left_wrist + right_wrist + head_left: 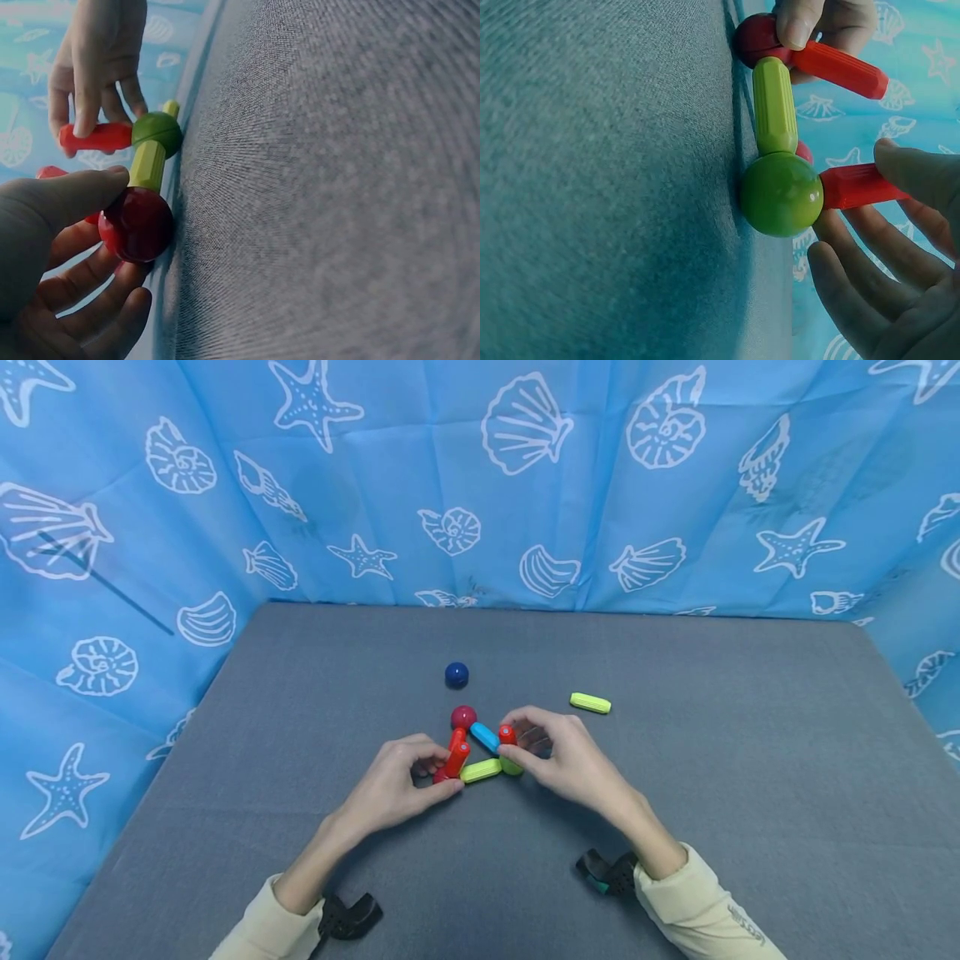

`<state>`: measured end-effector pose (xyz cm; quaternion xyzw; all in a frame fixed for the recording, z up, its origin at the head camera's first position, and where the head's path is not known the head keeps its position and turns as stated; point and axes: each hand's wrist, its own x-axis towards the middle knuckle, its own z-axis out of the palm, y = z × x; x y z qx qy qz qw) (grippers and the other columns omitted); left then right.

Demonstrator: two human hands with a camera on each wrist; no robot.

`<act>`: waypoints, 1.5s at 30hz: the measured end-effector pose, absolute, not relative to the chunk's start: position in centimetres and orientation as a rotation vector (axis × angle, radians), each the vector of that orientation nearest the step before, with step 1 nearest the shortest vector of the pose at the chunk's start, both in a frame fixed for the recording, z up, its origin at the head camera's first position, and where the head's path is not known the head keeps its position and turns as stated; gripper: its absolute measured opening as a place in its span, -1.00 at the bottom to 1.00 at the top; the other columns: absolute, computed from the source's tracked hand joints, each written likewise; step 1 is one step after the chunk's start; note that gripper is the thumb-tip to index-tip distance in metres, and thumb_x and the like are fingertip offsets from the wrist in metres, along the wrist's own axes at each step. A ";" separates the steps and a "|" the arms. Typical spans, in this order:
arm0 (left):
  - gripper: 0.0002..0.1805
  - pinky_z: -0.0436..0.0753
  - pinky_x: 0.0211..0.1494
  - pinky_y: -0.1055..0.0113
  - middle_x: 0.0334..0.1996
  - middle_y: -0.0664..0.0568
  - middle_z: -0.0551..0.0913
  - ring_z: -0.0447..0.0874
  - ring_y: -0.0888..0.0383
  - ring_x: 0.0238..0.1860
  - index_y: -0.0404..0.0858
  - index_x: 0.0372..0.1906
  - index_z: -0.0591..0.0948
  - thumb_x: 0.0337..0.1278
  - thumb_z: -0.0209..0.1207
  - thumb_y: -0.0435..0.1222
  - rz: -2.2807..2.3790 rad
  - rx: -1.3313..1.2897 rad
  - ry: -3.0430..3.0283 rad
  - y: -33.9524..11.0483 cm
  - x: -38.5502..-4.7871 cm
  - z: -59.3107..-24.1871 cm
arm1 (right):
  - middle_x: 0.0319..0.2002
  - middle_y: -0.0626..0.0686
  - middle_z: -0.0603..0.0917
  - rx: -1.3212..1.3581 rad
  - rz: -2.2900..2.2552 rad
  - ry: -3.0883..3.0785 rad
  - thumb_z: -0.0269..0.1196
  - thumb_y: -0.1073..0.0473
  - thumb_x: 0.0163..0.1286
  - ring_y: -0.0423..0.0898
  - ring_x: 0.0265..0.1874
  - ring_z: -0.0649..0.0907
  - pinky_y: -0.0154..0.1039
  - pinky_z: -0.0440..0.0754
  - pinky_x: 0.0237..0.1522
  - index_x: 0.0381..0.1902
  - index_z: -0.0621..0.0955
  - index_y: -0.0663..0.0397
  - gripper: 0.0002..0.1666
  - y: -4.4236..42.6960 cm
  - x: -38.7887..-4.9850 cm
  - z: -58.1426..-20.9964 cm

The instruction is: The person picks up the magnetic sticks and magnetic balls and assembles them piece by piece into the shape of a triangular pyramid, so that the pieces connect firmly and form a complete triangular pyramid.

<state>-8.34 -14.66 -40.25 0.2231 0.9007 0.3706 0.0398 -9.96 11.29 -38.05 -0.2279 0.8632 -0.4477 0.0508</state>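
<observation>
A flat triangle of rods and balls lies on the table: a far red ball (463, 717), a near red ball (136, 225), a green ball (782, 195), a yellow-green rod (481, 770), a blue rod (485, 737) and a red rod between the red balls. One red rod (457, 759) rises tilted from the near red ball, which my left hand (397, 781) grips between thumb and fingers. My right hand (566, 756) pinches another red rod (859, 186) standing on the green ball, thumb on one side and fingers on the other.
A dark blue ball (457, 675) sits beyond the triangle on the grey table (337, 668). To the right and farther back lies a loose yellow-green rod (590, 702). A blue curtain (390, 468) with white shells hangs behind the table.
</observation>
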 end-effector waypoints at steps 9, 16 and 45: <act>-0.54 0.69 -0.14 0.42 -0.26 0.07 0.69 0.61 0.29 -0.28 -0.25 0.07 0.66 0.06 0.50 -0.21 1.162 0.589 2.720 -14.6 -8.2 -40.3 | 0.06 0.18 0.74 -0.676 -1.265 2.734 0.50 0.24 0.22 0.10 -0.03 0.74 0.08 0.72 0.02 0.17 0.63 0.17 -0.45 13.0 -10.4 -37.8; -0.44 0.69 -0.14 0.44 -0.25 0.06 0.67 0.61 0.29 -0.27 -0.30 0.19 0.63 0.08 0.48 -0.20 1.153 0.567 2.702 -14.7 -8.3 -40.4 | 0.03 0.22 0.74 -0.649 -1.222 2.863 0.49 0.26 0.23 0.17 -0.02 0.72 0.15 0.69 0.04 0.10 0.67 0.21 -0.53 14.3 -11.1 -37.7; -0.56 0.47 0.42 -0.09 0.31 0.05 0.62 0.55 0.04 0.35 -0.06 0.32 0.57 0.41 0.17 -0.38 1.119 0.775 2.531 -15.6 -8.3 -40.2 | -0.10 0.26 0.80 -0.274 -0.843 2.785 0.43 0.21 0.31 0.01 -0.22 0.73 -0.02 0.66 -0.17 0.09 0.69 0.35 -0.56 16.6 -12.3 -38.1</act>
